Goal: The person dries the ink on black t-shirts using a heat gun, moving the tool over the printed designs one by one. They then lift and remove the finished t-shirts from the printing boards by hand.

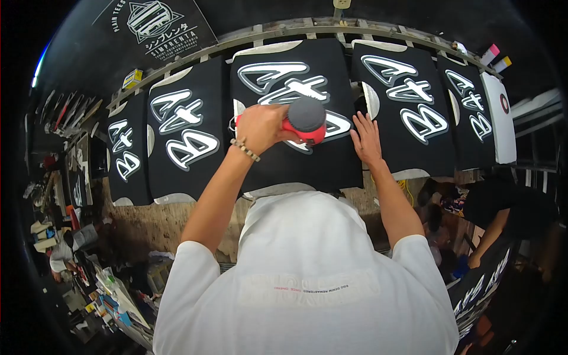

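My left hand, with a beaded bracelet at its wrist, is closed around a red heat gun with a round dark-grey end. The heat gun is above the middle black shirt, whose white brush-style lettering it partly covers. My right hand holds nothing. Its fingers are stretched out, palm down, at the right edge of the middle shirt, beside the gap to the neighbouring black shirt. The heat gun's nozzle is hidden from view.
More black shirts with the same lettering lie along the slatted rack. A yellow box sits at its left end. A white board stands at the right. Another person's arm is at lower right. Clutter fills the lower left.
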Motion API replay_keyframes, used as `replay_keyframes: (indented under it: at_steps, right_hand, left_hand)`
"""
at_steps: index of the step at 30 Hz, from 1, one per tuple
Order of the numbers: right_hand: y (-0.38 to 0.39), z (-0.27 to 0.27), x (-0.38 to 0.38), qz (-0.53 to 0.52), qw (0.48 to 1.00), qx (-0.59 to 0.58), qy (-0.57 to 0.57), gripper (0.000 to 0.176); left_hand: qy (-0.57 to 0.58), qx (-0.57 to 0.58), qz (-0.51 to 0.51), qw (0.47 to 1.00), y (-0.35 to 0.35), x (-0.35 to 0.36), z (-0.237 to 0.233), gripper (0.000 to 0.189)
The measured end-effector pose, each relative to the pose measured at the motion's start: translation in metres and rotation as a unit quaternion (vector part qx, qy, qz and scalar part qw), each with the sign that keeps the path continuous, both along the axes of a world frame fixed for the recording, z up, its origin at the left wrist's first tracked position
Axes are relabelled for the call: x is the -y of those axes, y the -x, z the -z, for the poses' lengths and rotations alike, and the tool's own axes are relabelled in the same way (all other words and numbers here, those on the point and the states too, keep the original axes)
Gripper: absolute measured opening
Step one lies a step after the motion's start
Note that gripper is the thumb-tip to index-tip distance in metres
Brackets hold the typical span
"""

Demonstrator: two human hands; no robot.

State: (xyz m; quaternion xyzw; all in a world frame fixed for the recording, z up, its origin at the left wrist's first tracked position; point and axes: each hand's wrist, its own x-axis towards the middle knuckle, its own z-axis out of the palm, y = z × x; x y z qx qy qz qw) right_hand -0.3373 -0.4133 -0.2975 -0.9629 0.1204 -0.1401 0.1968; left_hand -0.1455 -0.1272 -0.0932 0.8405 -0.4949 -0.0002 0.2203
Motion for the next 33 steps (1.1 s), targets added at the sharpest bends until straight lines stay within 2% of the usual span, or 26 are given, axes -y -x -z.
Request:
replay_keyframes:
  at_steps: [6,12,17,19,21,24,29,33]
  right_hand:
    - [0.015,0.002,-0.004,0.039,0.999,-0.004,-0.013,0.051]
    - [0.017,0.001,-0.008,0.066,0.998,-0.014,-0.019,0.05]
    - [0.016,0.001,-0.008,0.069,0.997,-0.032,-0.014,0.051]
    - [0.016,0.001,-0.007,0.069,0.997,-0.034,-0.016,0.051]
    - [0.015,0.002,-0.008,0.072,0.996,-0.042,-0.015,0.051]
    - [0.015,0.002,-0.007,0.075,0.996,-0.043,-0.015,0.052]
    - [0.014,0.004,-0.006,0.076,0.996,-0.033,-0.019,0.052]
    - [0.015,0.004,-0.008,0.08,0.996,-0.027,-0.019,0.052]
  left_hand:
    - [-0.006,-0.012,0.004,1.0,-0.019,0.004,-0.007,0.059]
    - [-0.063,0.021,-0.023,0.997,-0.049,-0.03,-0.014,0.061]
    - [-0.04,0.031,-0.049,0.998,-0.063,-0.059,-0.017,0.059]
    - [-0.105,0.007,-0.073,0.992,-0.066,-0.069,-0.025,0.06]
    - [-0.111,0.003,-0.075,0.991,-0.068,-0.075,-0.024,0.06]
    - [-0.083,0.016,-0.094,0.992,-0.065,-0.082,-0.018,0.059]
    - [-0.067,-0.012,-0.059,0.996,-0.055,-0.075,-0.013,0.059]
    - [0.007,-0.015,-0.023,1.0,-0.041,-0.065,-0.003,0.058]
